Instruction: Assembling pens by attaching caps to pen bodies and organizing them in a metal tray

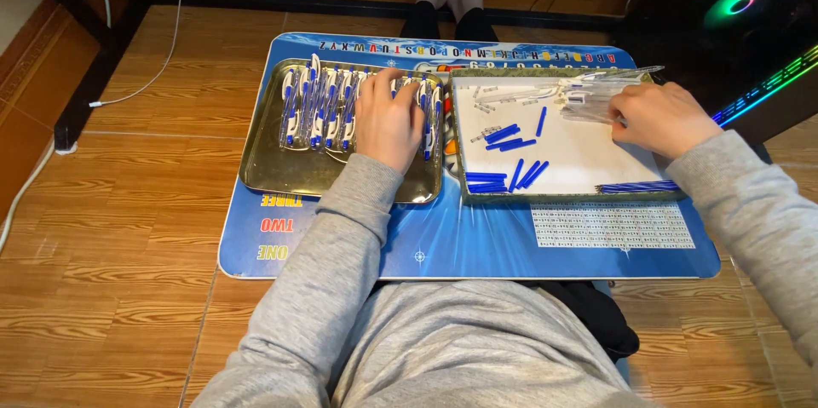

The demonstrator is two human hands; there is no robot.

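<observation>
We're resting our left hand flat, fingers spread, on the row of blue-white pens in the metal tray. Our right hand is gripping clear pen barrels in the white tray, loose blue caps lying beside it.

Lighting: even, warm indoor light; soft shadows lay under the hands. Glare: the shiny rectangular metal tray and glossy brown wood-pattern floor reflected light. Upper right corner dim, with coloured glowing fan rings. Focus: sharp centre; slight wide-angle bending at edges.
</observation>
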